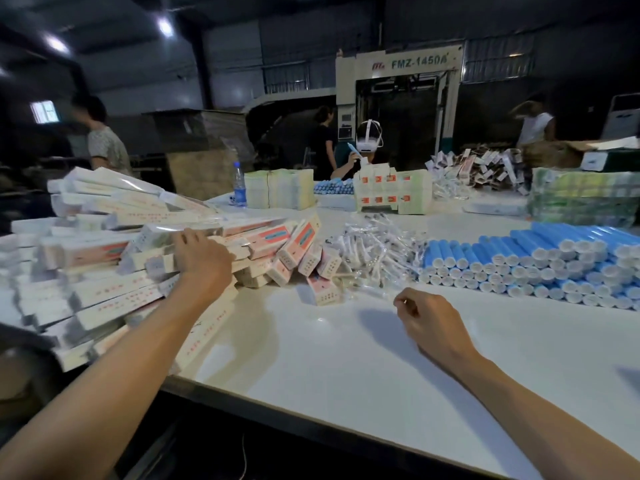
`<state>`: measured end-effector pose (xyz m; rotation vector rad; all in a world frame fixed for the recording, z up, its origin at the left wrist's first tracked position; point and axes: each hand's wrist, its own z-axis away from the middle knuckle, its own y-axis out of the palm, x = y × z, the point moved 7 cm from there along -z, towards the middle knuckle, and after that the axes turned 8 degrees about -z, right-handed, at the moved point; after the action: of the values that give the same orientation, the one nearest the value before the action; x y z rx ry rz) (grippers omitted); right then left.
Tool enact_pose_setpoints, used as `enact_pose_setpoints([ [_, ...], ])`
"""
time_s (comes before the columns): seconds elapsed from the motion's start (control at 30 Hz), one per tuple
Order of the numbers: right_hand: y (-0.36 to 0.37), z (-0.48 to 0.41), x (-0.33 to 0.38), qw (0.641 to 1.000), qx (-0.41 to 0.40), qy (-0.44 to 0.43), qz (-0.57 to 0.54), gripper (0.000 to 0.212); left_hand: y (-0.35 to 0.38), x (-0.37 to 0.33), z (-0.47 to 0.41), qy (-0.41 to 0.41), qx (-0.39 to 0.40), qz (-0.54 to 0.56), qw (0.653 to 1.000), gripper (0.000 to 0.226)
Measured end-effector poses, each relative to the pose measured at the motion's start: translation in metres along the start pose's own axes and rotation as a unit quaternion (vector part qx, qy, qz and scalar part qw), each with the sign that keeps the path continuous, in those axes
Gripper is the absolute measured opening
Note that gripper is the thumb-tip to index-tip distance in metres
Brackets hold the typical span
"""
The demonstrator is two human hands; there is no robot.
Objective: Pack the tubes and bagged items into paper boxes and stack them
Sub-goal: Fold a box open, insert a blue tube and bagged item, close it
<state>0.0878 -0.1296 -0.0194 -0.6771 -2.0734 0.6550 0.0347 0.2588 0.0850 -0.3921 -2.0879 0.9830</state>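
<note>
A large heap of long white-and-pink paper boxes (pixel 104 271) fills the table's left side. My left hand (pixel 202 256) rests on this heap, fingers curled over a box; whether it grips one I cannot tell for sure. Clear bagged items (pixel 375 251) lie in a loose pile at the centre. Blue tubes with white caps (pixel 540 265) are stacked in rows on the right. My right hand (pixel 424 315) hovers over the white table (pixel 346 358), just in front of the bagged pile, fingers pinched together on the edge of a clear bag.
Across the table sit bundles of flat box blanks (pixel 393 194), a water bottle (pixel 239 185), more blue tubes (pixel 332 187) and wrapped packs (pixel 581 199). A person wearing a headset (pixel 367 147) works opposite; others stand behind near a machine.
</note>
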Motion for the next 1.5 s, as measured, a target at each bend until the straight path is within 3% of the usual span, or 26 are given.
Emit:
enact_pose_setpoints([
  [0.13,-0.002,-0.001,-0.001,1.0,0.003,0.012,-0.014,0.01,-0.007,-0.005,-0.002,0.035,-0.021,0.006,0.999,0.049],
  [0.37,-0.002,-0.002,-0.002,1.0,0.006,0.018,-0.021,0.01,-0.049,-0.018,0.018,0.069,-0.098,0.034,0.992,0.058],
  [0.47,0.0,-0.003,-0.004,0.999,0.004,0.021,-0.028,0.011,-0.078,-0.026,0.03,0.104,-0.147,0.128,0.975,0.07],
  [0.53,0.001,-0.004,-0.005,0.999,0.006,0.025,-0.033,0.01,-0.096,-0.041,0.038,0.171,-0.137,0.305,0.927,0.069],
  [0.6,0.002,-0.004,-0.006,0.999,0.006,0.028,-0.036,0.009,-0.111,-0.066,0.047,0.239,-0.087,0.464,0.849,0.059],
  [0.73,0.003,-0.006,-0.01,0.998,0.01,0.048,-0.048,0.012,-0.138,-0.13,0.07,0.317,-0.049,0.625,0.712,0.041],
  [0.87,-0.009,-0.012,-0.015,0.994,-0.033,0.076,-0.075,0.011,-0.149,-0.189,0.089,0.297,-0.008,0.711,0.638,0.044],
  [1.0,-0.061,-0.036,-0.032,0.984,-0.138,0.101,-0.04,0.016,-0.141,-0.237,0.103,0.248,0.104,0.828,0.493,0.047],
  [1.1,-0.118,-0.07,-0.058,0.974,-0.182,0.114,0.067,0.019,-0.124,-0.258,0.111,0.209,0.174,0.876,0.398,0.043],
  [1.2,-0.164,-0.104,-0.088,0.946,-0.192,0.126,0.227,0.018,-0.114,-0.269,0.115,0.22,0.199,0.879,0.373,0.046],
  [1.27,-0.18,-0.12,-0.109,0.909,-0.176,0.141,0.35,0.016,-0.113,-0.273,0.117,0.239,0.21,0.879,0.356,0.061],
  [1.37,-0.187,-0.135,-0.142,0.852,-0.09,0.185,0.481,0.018,-0.116,-0.273,0.116,0.251,0.217,0.886,0.325,0.076],
  [1.5,-0.181,-0.136,-0.161,0.803,-0.015,0.203,0.56,0.013,-0.123,-0.269,0.116,0.254,0.233,0.898,0.274,0.061],
])
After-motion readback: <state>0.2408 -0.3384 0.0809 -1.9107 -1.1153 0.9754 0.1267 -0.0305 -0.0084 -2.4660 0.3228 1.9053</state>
